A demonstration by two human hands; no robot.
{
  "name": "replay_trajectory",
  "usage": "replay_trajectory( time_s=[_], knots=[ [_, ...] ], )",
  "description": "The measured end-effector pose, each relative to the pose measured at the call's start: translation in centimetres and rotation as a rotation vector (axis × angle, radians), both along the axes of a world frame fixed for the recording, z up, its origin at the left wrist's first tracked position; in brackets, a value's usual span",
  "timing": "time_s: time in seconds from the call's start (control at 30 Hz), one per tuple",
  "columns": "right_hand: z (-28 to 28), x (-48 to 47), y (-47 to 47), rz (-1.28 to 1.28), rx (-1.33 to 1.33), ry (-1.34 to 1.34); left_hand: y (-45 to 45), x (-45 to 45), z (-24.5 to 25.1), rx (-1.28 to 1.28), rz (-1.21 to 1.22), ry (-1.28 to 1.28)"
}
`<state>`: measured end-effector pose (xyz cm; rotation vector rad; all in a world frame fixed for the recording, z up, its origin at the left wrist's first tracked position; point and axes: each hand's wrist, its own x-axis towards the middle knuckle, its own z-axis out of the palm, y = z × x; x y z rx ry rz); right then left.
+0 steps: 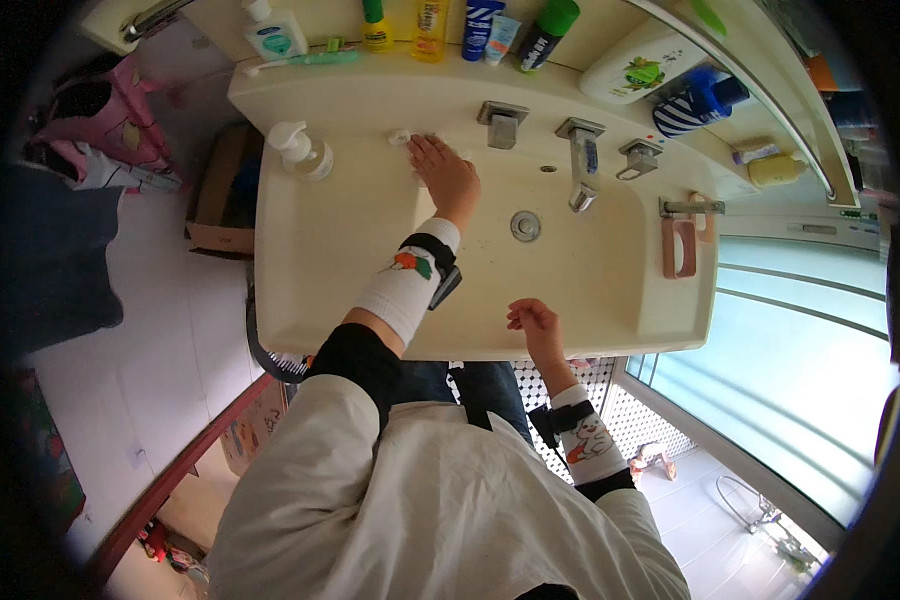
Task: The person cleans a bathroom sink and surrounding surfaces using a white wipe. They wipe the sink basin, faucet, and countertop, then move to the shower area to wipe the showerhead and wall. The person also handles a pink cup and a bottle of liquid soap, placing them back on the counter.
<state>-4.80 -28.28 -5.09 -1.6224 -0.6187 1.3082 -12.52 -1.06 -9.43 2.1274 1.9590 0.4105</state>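
Observation:
My left hand (pixel 444 176) lies palm down at the back left of a cream washbasin (pixel 330 247), pressing a crumpled white wad (pixel 400 137), tissue or thin cloth, against the surface. Bits of the wad show past the fingertips; most of it is hidden under the hand. Over the basin's front edge hovers my right hand (pixel 538 327), its fingers loosely curled and nothing seen in them. Left of my left hand stands a clear pump bottle (pixel 302 154) with a white top. The metal drain (pixel 526 226) lies to its right.
A chrome faucet (pixel 583 165) juts over the basin between two square handles, the left handle (pixel 503 126) nearer my left hand. Bottles and tubes, including a green-capped can (pixel 546 36), line the back ledge. A pink soap holder (pixel 679 248) hangs at right. A cardboard box (pixel 223 235) stands left.

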Motion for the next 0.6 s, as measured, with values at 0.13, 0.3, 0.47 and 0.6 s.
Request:
replay_trajectory(
  time_s=[0.13, 0.3, 0.47, 0.6],
  knots=[
    [-0.7, 0.5, -1.1, -0.026, -0.020, -0.037, -2.3, 3.9, -1.0, 0.136, -0.178, 0.041],
    [0.4, 1.1, -0.1, -0.107, 0.051, -0.208, -7.0, 5.4, -0.6, -0.394, -0.653, -0.751],
    [2.2, 1.5, 3.7, -0.608, 0.220, 0.182, -10.6, 1.2, 4.0, -0.534, -0.507, -0.774],
    [2.1, 0.2, 6.4, -0.303, 0.201, 0.417, -12.4, -3.6, 7.5, -1.007, -0.361, -1.221]
  ],
)
